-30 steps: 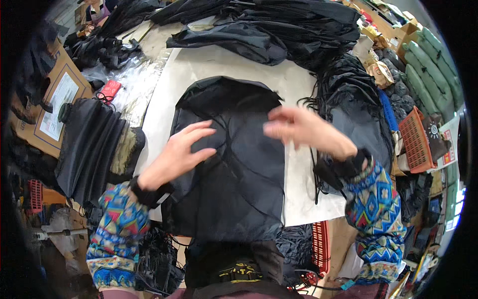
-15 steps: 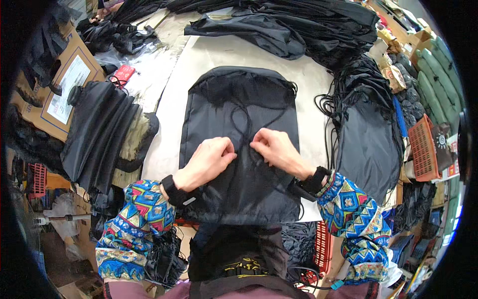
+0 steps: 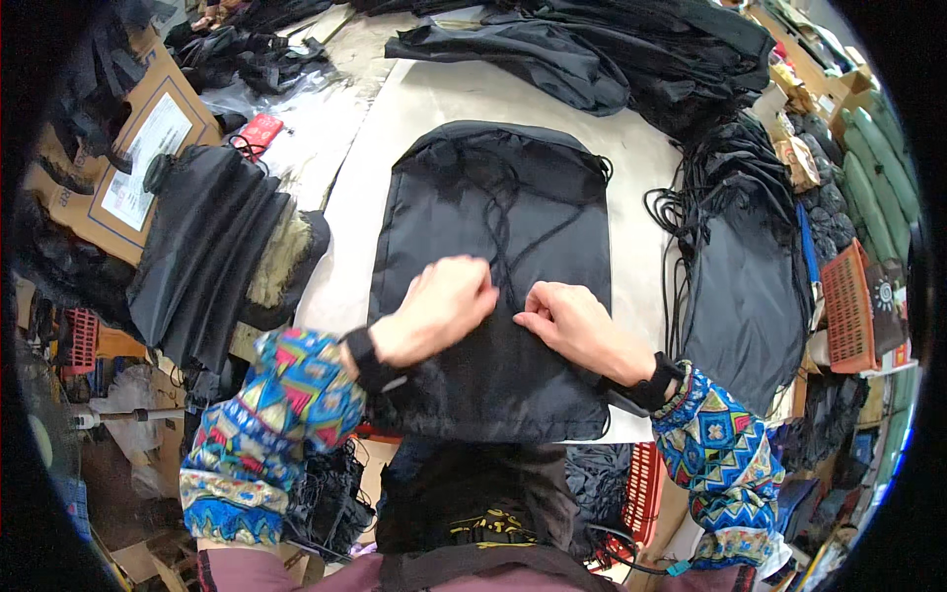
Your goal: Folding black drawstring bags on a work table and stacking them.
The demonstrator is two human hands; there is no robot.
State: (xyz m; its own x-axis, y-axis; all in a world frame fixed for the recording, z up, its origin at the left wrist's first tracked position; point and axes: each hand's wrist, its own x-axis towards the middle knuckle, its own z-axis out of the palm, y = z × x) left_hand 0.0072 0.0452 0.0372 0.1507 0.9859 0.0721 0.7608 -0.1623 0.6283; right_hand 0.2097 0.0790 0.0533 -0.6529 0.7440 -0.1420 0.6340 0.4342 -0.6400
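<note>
A black drawstring bag (image 3: 473,385) lies flat in front of me, its gathered top at the far end. Its black drawcord (image 3: 500,232) is looped on the upper half and runs down between my hands. Over the left-middle of the bag, my left hand (image 3: 439,308) is closed, its fingertips beside the cord. My right hand (image 3: 577,324) is pinched just across from it, thumb against forefinger. Black cord on black fabric hides what either hand holds, if anything. The fingertips of the two hands are slightly apart.
Similar black bags with cords (image 3: 740,257) lie stacked at the right. More black fabric (image 3: 681,59) is heaped at the far side. Folded black fabric (image 3: 202,257) and a cardboard box (image 3: 148,148) stand left. An orange basket (image 3: 850,306) is at the far right.
My view has shifted a little, so the bag and table appear farther right. My hands have moved slightly apart from the cord loop, staying closed low on the bag.
</note>
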